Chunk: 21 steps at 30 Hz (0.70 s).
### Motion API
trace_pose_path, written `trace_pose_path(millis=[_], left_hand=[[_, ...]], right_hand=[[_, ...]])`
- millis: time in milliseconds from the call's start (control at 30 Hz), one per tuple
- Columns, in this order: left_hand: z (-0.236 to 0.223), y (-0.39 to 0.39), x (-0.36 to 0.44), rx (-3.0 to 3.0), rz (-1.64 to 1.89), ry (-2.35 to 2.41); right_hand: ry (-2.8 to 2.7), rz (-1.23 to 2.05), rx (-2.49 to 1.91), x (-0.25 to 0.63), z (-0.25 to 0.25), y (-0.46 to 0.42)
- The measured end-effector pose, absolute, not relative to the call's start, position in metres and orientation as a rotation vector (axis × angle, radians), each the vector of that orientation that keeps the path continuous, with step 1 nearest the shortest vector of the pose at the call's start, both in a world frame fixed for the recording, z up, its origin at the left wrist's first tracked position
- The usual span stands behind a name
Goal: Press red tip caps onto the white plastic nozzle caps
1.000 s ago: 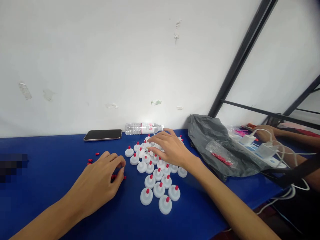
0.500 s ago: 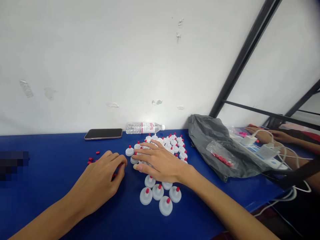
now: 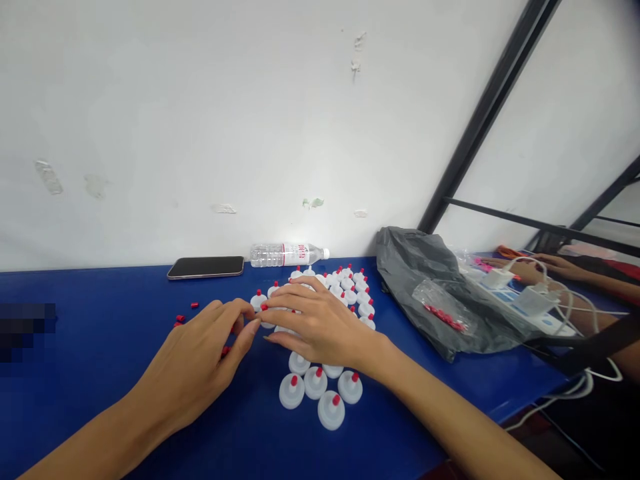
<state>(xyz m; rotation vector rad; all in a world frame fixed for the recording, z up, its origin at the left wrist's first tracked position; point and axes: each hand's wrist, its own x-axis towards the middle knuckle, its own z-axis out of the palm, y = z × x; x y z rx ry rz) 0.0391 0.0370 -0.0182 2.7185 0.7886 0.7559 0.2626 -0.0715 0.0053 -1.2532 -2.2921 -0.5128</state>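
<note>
Several white caps with red tips [image 3: 316,387] stand in a cluster on the blue table [image 3: 90,373]. My right hand [image 3: 313,323] lies over the cluster's left part, fingers bent and pointing left, tips on a white cap by the left edge. My left hand [image 3: 200,357] rests on the table just left of the caps, thumb and forefinger pinched together near my right fingertips. What the pinch holds, if anything, is too small to name. Loose red tips [image 3: 181,319] lie beyond and under my left hand.
A phone [image 3: 206,267] and a lying water bottle [image 3: 289,254] sit by the white wall. A grey plastic bag [image 3: 430,293] with a small packet of red tips [image 3: 443,313] lies right of the caps. Another person's hands [image 3: 540,270], a power strip and cables are at the far right.
My right hand swept from the back of the cluster down to its left side, uncovering the rear caps. My left thumb and forefinger rose toward my right fingertips.
</note>
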Motion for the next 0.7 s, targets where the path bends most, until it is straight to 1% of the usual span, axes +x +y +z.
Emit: trace_pose_path(millis=[67,233,467,533,700], left_hand=[[-0.017,0.035,0.039,2.71,0.754,0.756],[-0.016,0.03,0.04,2.706,0.799,0.606],[-0.021,0.031,0.04,2.765,0.881,0.489],[-0.021,0.03,0.04,2.747,0.926,0.466],[-0.01,0.028,0.037,2.639,1.009,0.503]], right_hand=[[-2.288,-0.565,-1.211,0.261,0.004,-0.07],[-2.244,-0.566,-1.263,0.254,0.003,-0.07],[-2.246,-0.677,-1.13,0.248,0.0,-0.069],[-2.217,-0.654,-1.141,0.248,0.002,-0.07],[-2.18,-0.463,-1.263,0.25,0.005,-0.074]])
